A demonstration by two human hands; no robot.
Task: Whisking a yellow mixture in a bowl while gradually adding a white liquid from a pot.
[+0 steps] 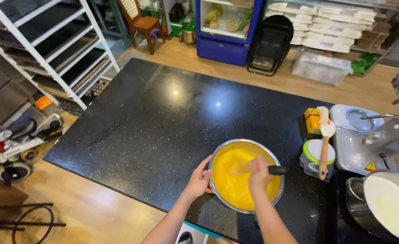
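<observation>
1. a steel bowl [218, 156] of yellow batter [235, 180] is set on the black counter [154, 122], near the counter's six o'clock edge.
2. the left hand [200, 180] is laid against the bowl's rim at nine o'clock, fingers curved around the outer wall, thumb toward the rim.
3. the right hand [258, 174] is held over the batter, right of the bowl's centre, fingers clenched around a black handle [277, 170] that juts toward three o'clock.
4. the tool's working end [238, 171] is blurred in the batter at nine o'clock of the right hand; its kind cannot be told.
5. a spatula [325, 143] with a wooden handle and pale blade is seen at two o'clock of the bowl, laid across a round white lid with a green rim [315, 151].
6. a small orange box [312, 120] is placed just beyond the spatula's blade, at twelve o'clock of the lid.
7. a stand mixer [380, 135] is stood at three o'clock of the lid, on the counter's right side.
8. a second steel bowl [356, 203] holding white cream [391, 205] is seen at four o'clock of the first bowl, well apart from both hands.
9. a white rack [68, 58] is seen off the counter at ten o'clock, a blue fridge [224, 49] at twelve o'clock.
</observation>
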